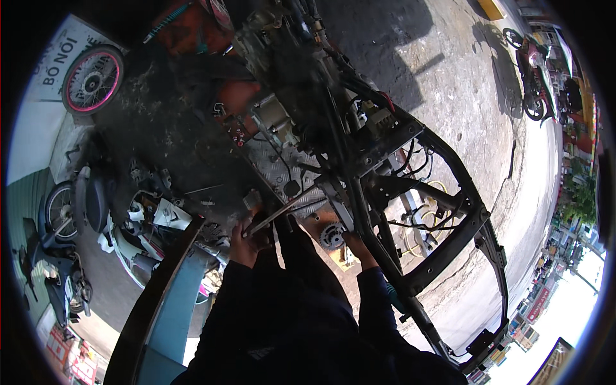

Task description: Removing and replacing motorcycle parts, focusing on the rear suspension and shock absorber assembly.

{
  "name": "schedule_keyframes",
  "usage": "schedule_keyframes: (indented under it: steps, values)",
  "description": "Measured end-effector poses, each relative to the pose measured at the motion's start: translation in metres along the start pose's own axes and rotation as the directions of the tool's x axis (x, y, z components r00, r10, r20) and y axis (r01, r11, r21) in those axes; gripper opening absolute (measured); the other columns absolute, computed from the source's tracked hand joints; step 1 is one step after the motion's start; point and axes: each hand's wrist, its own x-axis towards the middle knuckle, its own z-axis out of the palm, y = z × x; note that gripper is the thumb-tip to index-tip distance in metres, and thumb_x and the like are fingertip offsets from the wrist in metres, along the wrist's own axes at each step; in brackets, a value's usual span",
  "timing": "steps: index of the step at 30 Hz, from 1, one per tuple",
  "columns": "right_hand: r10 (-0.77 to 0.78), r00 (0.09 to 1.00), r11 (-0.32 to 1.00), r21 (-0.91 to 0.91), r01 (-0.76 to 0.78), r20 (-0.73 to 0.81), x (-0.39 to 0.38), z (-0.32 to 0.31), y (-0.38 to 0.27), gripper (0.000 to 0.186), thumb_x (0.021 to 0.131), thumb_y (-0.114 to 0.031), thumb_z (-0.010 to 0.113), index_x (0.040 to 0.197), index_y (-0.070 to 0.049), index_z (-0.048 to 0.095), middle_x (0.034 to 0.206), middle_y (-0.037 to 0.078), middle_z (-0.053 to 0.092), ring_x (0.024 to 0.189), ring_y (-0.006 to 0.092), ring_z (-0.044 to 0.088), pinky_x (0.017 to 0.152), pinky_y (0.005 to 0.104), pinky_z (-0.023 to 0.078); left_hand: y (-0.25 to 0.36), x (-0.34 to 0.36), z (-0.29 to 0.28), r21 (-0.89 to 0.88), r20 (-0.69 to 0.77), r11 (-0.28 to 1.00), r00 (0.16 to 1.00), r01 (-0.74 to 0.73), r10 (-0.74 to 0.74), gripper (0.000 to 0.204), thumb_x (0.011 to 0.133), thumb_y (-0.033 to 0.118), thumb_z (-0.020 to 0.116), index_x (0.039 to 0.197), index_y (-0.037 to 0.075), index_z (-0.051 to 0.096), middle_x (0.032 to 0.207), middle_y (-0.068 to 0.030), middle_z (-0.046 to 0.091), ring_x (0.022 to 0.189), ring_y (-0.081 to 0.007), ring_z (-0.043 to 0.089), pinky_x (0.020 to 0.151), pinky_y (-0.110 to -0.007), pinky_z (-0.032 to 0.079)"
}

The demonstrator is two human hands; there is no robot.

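Note:
My left hand (242,244) is closed around the lower end of a long, thin rod (277,215). The rod slants up to the right toward the dark motorcycle frame (420,276). Against the frame's near side, my right hand (358,249) is bent inward by the lower end of a grey metal bar (341,210). Its fingers look closed, but what they grip is hidden. Just left of that hand sits a round toothed gear (332,236). A silvery engine part (274,119) lies farther up along the frame.
A pink-rimmed wheel (93,80) leans by the wall at far left. Parked motorbikes and loose body panels (172,215) crowd the left side. A blue cabinet (173,308) with a dark edge stands close by my left arm. Another motorbike (534,77) is far right.

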Motion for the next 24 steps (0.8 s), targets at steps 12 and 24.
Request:
schedule_keyframes:
  steps: [12,24]
  values:
    - [-0.638,0.476,0.745,-0.327,0.581,-0.606,0.027,0.034,0.039,0.036,0.077,-0.026,0.069,0.096,0.004,0.061,0.090,0.025,0.061,0.086,0.0348,0.060,0.076,0.0478,0.048,-0.005,0.018,-0.014,0.680,-0.114,0.716,0.941,-0.160,0.318,0.052,0.095,0.048,0.053,0.068,0.005,0.061,0.053,-0.0013,0.052,0.040,-0.0105,0.045,0.039,-0.027,0.031]
    - [-0.448,0.740,0.804,0.135,0.579,-0.502,-0.024,-0.020,0.003,0.033,0.074,-0.025,0.071,0.088,0.004,0.063,0.080,0.023,0.062,0.076,0.0321,0.062,0.069,0.0451,0.050,0.020,0.014,-0.018,0.225,-0.005,0.937,0.961,0.269,-0.275,0.045,0.098,0.039,0.050,0.069,0.006,0.053,0.049,-0.0012,0.041,0.036,-0.0134,0.040,0.036,-0.031,0.028]
